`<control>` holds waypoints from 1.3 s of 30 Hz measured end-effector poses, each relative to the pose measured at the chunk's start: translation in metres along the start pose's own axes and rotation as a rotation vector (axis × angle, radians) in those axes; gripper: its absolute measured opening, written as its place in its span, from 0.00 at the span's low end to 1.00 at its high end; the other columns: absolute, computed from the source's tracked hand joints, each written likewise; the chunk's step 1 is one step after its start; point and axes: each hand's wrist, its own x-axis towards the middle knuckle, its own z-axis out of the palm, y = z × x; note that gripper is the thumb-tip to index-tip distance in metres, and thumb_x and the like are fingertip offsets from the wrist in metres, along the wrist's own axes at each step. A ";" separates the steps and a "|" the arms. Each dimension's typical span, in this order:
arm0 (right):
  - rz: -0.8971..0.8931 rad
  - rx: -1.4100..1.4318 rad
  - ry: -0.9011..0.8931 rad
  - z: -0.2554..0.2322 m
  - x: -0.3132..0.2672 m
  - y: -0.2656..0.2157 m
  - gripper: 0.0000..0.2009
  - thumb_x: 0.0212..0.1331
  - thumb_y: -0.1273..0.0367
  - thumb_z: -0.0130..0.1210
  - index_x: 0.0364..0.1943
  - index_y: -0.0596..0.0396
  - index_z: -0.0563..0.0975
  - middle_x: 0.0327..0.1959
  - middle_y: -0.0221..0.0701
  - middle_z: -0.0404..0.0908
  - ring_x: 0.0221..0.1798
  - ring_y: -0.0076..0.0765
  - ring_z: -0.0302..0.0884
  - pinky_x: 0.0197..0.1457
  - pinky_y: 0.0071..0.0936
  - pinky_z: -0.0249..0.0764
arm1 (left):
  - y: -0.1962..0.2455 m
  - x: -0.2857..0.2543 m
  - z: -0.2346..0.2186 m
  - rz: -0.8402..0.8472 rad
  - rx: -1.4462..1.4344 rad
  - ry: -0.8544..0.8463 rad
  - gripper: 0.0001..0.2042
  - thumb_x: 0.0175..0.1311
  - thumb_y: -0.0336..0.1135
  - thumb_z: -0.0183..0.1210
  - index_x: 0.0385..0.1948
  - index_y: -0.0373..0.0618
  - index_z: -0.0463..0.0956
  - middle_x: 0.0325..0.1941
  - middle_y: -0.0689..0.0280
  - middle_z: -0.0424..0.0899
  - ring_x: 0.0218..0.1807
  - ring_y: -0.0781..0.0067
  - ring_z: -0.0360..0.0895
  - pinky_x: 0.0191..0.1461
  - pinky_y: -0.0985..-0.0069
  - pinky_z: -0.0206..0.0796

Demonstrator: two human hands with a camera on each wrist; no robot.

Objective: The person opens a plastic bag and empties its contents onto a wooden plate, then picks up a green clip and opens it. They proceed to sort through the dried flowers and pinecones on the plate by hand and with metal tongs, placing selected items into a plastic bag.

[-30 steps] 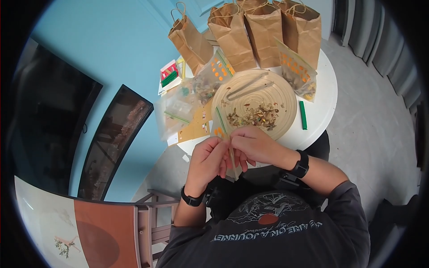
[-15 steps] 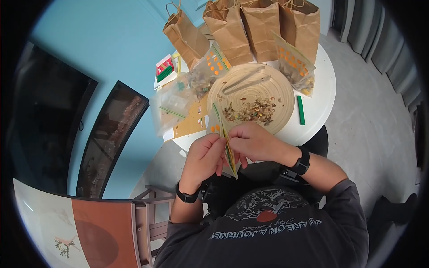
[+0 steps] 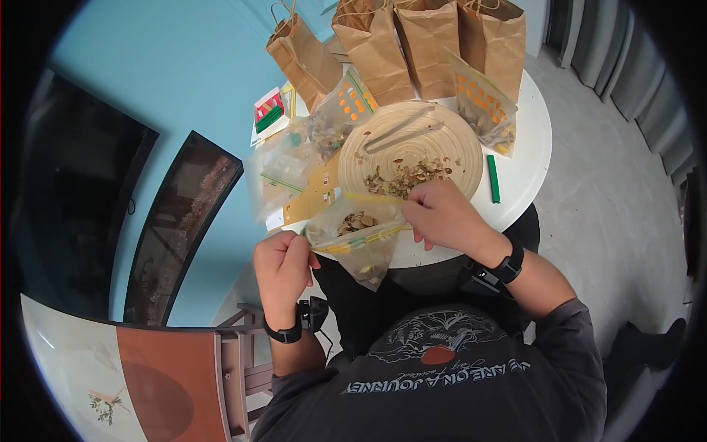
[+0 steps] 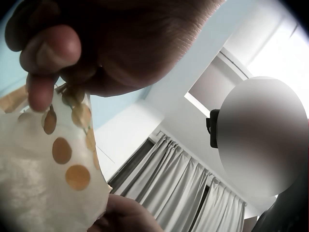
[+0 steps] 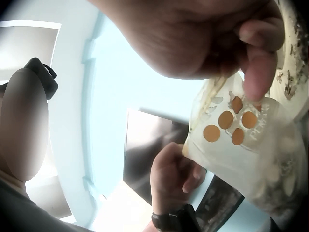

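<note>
The left hand (image 3: 283, 269), left of centre in the lower half of the head view, has its fingers curled in and pinches the left corner of a translucent zip bag (image 3: 373, 258). The right hand (image 3: 445, 214), right of centre, is likewise closed to a pinch on the bag's right corner; neither is spread. Between them the bag's mouth gapes, and brown scraps (image 3: 357, 222) show inside.

One bag is held. It hangs at the centre of the frame, just below the round tray (image 3: 471, 166) and partly over the near edge of the white desk (image 3: 534, 132). Its mouth faces up toward the head camera, with the rim's long axis slanting from lower left to upper right; the body narrows to a corner pointing at the bottom of the frame. The right wrist view shows five whole orange dots on its side, with another partly behind a finger.

Four brown paper bags (image 3: 431, 55) stand along the top. Two filled, dotted bags flank the tray: one at upper left (image 3: 342, 110), one at upper right (image 3: 482, 110). The tray bears one pair of tongs (image 3: 401, 132) and a heap of loose scraps (image 3: 412, 177) too many to count. One green stick (image 3: 493, 179) lies right of it.
</note>
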 end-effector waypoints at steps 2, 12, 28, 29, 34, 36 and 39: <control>-0.025 0.006 0.045 -0.001 0.000 -0.002 0.19 0.67 0.68 0.52 0.19 0.65 0.79 0.13 0.38 0.79 0.15 0.34 0.82 0.24 0.31 0.79 | -0.005 -0.003 -0.003 0.075 0.092 0.051 0.14 0.70 0.27 0.51 0.22 0.33 0.78 0.16 0.60 0.80 0.10 0.81 0.68 0.14 0.79 0.55; -0.141 -0.084 0.068 -0.001 -0.006 0.001 0.15 0.65 0.71 0.52 0.24 0.70 0.81 0.21 0.39 0.84 0.20 0.30 0.85 0.24 0.28 0.76 | -0.004 0.003 0.002 0.160 0.108 0.129 0.13 0.68 0.24 0.56 0.19 0.35 0.75 0.20 0.64 0.81 0.17 0.81 0.74 0.22 0.81 0.62; 0.045 0.446 -0.012 -0.020 -0.019 -0.009 0.13 0.66 0.71 0.51 0.24 0.66 0.78 0.22 0.36 0.81 0.21 0.34 0.83 0.26 0.30 0.82 | -0.061 0.007 0.046 0.422 -0.458 -0.486 0.76 0.28 0.62 0.88 0.83 0.39 0.49 0.84 0.46 0.62 0.85 0.49 0.59 0.85 0.55 0.49; 0.034 0.508 0.016 -0.022 -0.023 -0.013 0.12 0.65 0.73 0.51 0.24 0.63 0.78 0.24 0.36 0.82 0.22 0.30 0.82 0.28 0.28 0.82 | -0.060 0.005 0.052 0.344 -0.553 -0.600 0.84 0.19 0.67 0.87 0.85 0.39 0.42 0.87 0.43 0.53 0.88 0.49 0.51 0.88 0.53 0.43; 0.026 0.669 0.098 -0.034 -0.029 -0.013 0.12 0.67 0.71 0.52 0.26 0.62 0.78 0.24 0.34 0.79 0.24 0.32 0.80 0.26 0.32 0.83 | -0.060 0.004 0.091 0.355 -0.722 -0.684 0.82 0.24 0.60 0.90 0.85 0.39 0.40 0.89 0.47 0.46 0.88 0.52 0.52 0.88 0.55 0.42; 0.017 0.832 0.149 -0.036 -0.029 -0.012 0.11 0.66 0.72 0.53 0.26 0.61 0.78 0.26 0.33 0.79 0.25 0.30 0.81 0.28 0.32 0.85 | -0.061 0.012 0.106 0.592 -0.355 -0.631 0.77 0.32 0.56 0.90 0.85 0.40 0.41 0.86 0.50 0.52 0.85 0.55 0.57 0.86 0.57 0.49; -0.002 0.955 0.186 -0.037 -0.025 -0.006 0.09 0.67 0.73 0.52 0.31 0.64 0.79 0.30 0.37 0.82 0.30 0.33 0.85 0.34 0.33 0.88 | -0.066 0.000 0.123 0.533 -0.245 -0.542 0.64 0.40 0.49 0.89 0.80 0.39 0.56 0.80 0.55 0.64 0.79 0.59 0.64 0.82 0.59 0.58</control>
